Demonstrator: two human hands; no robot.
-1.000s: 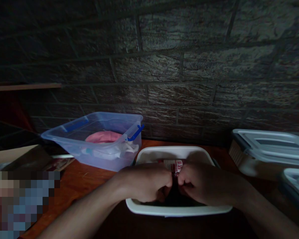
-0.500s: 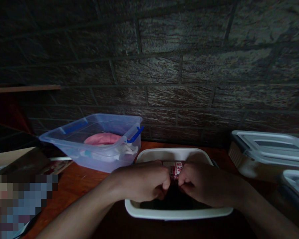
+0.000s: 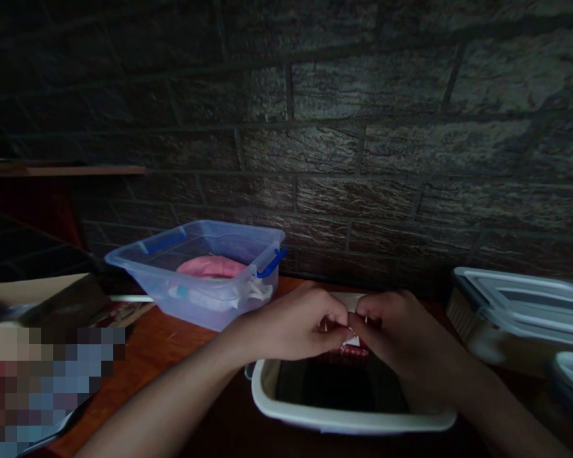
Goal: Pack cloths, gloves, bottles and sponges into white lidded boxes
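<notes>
My left hand point(image 3: 293, 327) and my right hand point(image 3: 398, 334) are both closed, pinching the top of a small red and white packet point(image 3: 351, 343) between their fingertips. The packet hangs above the far half of a white rectangular tub point(image 3: 348, 420) that stands on the red-brown wooden table point(image 3: 172, 346). The inside of the tub is dark and I cannot make out what lies in it. Most of the packet is hidden by my fingers.
A clear plastic bin point(image 3: 198, 270) with blue latches holds pink and white cloth at the left. Lidded grey-white containers point(image 3: 520, 305) stand at the right. A dark brick wall point(image 3: 315, 127) rises right behind the table. Papers and a blurred patch lie at the lower left.
Both hands have lifted the packet up and away from me, from low inside the tub to above its far rim. The view has shifted slightly.
</notes>
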